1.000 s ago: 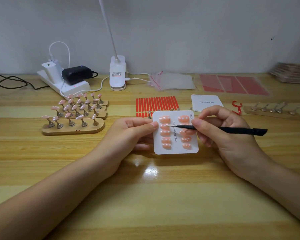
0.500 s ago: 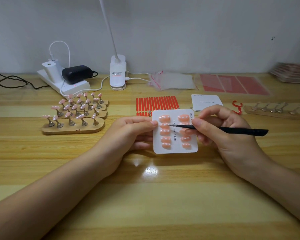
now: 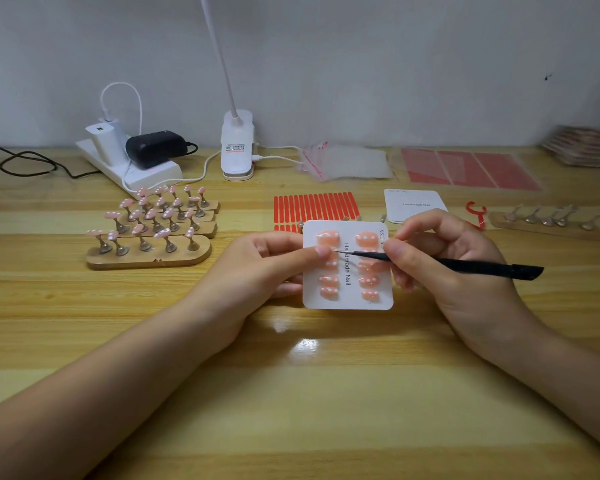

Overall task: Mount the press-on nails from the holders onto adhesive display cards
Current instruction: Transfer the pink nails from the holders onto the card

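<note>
Head view: the left hand (image 3: 257,268) pinches the white card (image 3: 349,299) at its nine o'clock edge, thumb on top. The right hand (image 3: 444,265) grips a black pick (image 3: 465,266), whose tip lies near the left thumb over the pink nails (image 3: 368,282) stuck on the card. At ten o'clock, more nails stand on wooden holders (image 3: 146,256) on the table (image 3: 291,393).

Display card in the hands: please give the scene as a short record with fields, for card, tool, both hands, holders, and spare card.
card: white card, two columns of pink nails, held above the table
tool: thin black tool, tip at the left column
left hand: left hand pinches the card's left edge
right hand: right hand pinches the tool
holders: wooden holders at left, nails on them
spare card: blank card behind
</note>
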